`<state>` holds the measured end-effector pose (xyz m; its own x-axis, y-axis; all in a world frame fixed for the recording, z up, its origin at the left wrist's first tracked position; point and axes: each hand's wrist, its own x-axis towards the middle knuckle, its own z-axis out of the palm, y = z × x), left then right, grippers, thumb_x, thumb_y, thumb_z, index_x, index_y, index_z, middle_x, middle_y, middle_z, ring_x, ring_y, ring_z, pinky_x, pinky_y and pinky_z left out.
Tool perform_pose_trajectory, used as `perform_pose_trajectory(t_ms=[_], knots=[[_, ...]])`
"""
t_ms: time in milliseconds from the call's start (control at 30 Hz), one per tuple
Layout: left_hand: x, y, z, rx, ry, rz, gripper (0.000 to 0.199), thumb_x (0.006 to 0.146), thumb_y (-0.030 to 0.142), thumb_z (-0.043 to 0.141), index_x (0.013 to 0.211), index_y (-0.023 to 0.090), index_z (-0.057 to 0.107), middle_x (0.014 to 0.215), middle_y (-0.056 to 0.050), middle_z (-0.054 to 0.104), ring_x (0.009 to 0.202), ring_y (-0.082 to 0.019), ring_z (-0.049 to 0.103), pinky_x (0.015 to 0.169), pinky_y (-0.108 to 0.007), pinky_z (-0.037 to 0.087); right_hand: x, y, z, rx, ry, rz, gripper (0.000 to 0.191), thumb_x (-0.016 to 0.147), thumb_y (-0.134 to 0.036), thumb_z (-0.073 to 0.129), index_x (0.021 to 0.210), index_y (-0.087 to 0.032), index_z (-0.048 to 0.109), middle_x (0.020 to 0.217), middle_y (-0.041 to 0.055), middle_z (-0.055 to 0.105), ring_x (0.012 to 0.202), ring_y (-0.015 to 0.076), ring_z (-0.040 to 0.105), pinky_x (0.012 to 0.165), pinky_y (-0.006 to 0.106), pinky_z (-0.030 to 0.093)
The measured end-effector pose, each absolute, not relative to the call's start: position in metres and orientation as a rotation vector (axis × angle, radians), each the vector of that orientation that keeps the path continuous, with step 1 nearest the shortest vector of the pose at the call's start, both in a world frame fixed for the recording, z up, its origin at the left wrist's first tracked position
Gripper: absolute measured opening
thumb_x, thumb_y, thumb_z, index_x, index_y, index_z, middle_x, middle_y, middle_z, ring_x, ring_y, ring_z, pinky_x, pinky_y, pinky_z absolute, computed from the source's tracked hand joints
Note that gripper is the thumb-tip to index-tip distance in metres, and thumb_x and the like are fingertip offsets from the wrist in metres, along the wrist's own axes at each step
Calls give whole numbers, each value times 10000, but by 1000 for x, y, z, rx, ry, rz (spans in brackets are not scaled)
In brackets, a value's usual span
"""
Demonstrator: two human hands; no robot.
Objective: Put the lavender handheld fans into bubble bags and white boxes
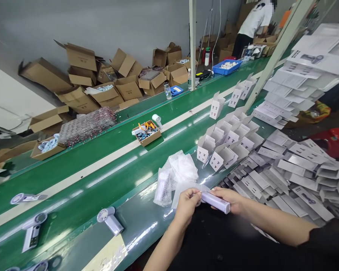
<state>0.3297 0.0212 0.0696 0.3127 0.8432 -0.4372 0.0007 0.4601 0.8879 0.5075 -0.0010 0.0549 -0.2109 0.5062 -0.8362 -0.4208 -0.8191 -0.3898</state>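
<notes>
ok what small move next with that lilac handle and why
Probably ease the lilac handle into the plastic bag: the right hand holds it, the left hand pinches at the bag's edge, and the handle's near end is uncovered.

left fingers [194, 196] and right fingers [219, 192] hold a lilac handle [217, 203].
</notes>
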Motion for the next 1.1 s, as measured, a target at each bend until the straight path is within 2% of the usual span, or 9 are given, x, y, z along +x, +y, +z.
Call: perform_pose_trajectory(t_ms=[233,400,533,667,733,800,933,1000,1100], knots=[[343,8,85,944,1032,543,217,625,302,710,672,99,650,507,16,516,469,-60,405,482,-191,275,514,-20,46,-1576,-540,1938,200,681,-174,665,785,-154,495,626,-34,557,554,91,547,522,194,414],[330,15,102,643,990,672,237,603,299,751,674,113,623,534,37,476,455,-31,357,457,-168,244,545,-6,102,-1496,-1233,1690,208,753,-318,640,761,-162,503,644,-46,518,553,75,477,515,193,374],[320,22,114,854,1037,812,270,688,377,706,790,139,628,689,-4,538,595,-79,462,568,-192,374,548,8,138,-1180,-1043,1845,327,733,-405,675,780,-166,457,689,-40,540,611,75,514,610,218,434],[322,34,118,1355,1081,800,941,487,339,839,1314,213,407,1225,-110,496,927,-207,535,776,-296,453,522,22,130,-914,-900,2005,382,700,-409,707,827,-165,443,750,-22,584,657,94,575,674,271,478],[327,40,118,1389,1036,660,1110,466,293,844,1401,227,251,1255,-125,480,923,-219,553,759,-308,468,511,33,129,-825,-1167,2030,326,725,-386,683,807,-152,473,702,-30,566,617,77,547,622,223,454],[333,46,117,1374,983,592,1032,528,262,805,1393,237,244,1111,-82,568,861,-199,574,735,-298,471,508,51,140,-731,-1613,2030,224,771,-328,635,797,-140,516,665,-35,552,594,70,522,579,191,421],[337,55,117,1425,1062,776,559,582,252,766,1091,204,539,839,6,598,755,-160,562,687,-257,454,536,118,187,-511,-2485,1712,145,801,-243,595,913,-154,613,791,-8,614,724,101,561,668,201,421],[332,62,118,1281,1203,997,386,617,290,749,946,184,578,794,10,593,719,-145,559,653,-239,447,559,165,200,-770,-2639,1197,297,763,-246,633,1045,-160,603,967,37,622,815,137,557,727,237,420],[325,83,120,828,1278,1322,423,607,308,755,968,194,568,815,6,620,726,-140,588,666,-241,467,582,231,190,-1226,-2801,409,627,602,-196,732,1200,-162,547,1212,127,545,1008,254,497,830,341,392]])
